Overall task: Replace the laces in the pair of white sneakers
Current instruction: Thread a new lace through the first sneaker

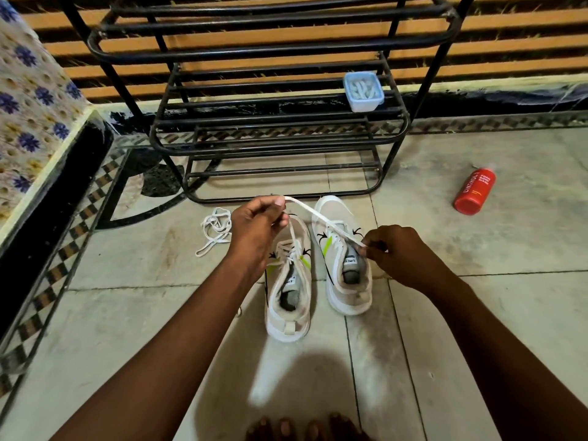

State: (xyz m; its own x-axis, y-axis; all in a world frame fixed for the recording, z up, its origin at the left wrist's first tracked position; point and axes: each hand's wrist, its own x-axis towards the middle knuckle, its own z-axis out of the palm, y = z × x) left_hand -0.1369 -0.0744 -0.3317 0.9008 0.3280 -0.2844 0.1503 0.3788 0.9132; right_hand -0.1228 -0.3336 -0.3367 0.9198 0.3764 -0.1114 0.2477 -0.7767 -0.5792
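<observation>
Two white sneakers with lime and black marks stand side by side on the tiled floor: the left sneaker (288,281) partly laced, the right sneaker (345,259) beside it. A flat white lace (318,216) stretches taut between both hands; the left hand (257,226) pinches one end, the right hand (389,253) pinches the other. A loose lace (214,229) lies left of them.

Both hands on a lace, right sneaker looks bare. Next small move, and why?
Probably feed the end pinched in the right hand into a toe-end eyelet of the right sneaker. The left hand holds the lace stretched over that sneaker, whose eyelets look unlaced; the left sneaker is laced.
</observation>
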